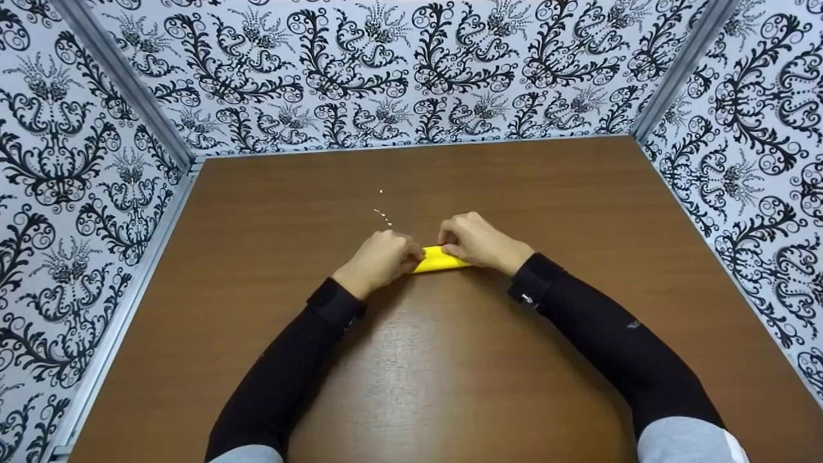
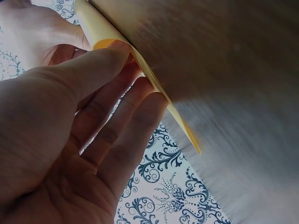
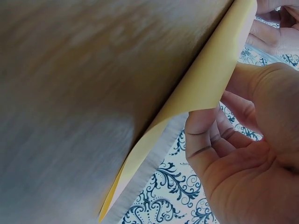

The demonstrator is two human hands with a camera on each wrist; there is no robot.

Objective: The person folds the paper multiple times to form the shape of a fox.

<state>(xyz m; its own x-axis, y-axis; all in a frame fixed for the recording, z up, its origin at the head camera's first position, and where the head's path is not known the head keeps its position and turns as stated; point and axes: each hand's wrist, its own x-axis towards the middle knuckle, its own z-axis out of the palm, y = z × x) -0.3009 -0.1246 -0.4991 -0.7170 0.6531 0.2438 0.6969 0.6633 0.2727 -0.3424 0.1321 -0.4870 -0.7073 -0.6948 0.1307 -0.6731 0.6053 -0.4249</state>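
A yellow sheet of paper (image 1: 440, 259) lies on the brown table, its near side bent over into a loose curl. The left hand (image 1: 382, 256) pinches one end of the curl; in the left wrist view its thumb rests at the paper's (image 2: 100, 30) rolled edge and the other fingers reach to the far layer. At the other end the right hand (image 1: 479, 241) grips the fold. In the right wrist view the thumb lies against the outside of the curled paper (image 3: 203, 86), with fingertips at its open end. Both layers come together at a flat far edge.
The brown table (image 1: 411, 386) spreads around both arms. Small white specks (image 1: 384, 216) show on it beyond the left hand. Black-and-white patterned walls (image 1: 411, 64) stand at the back and both sides, with metal rails (image 1: 128, 83) at the corners.
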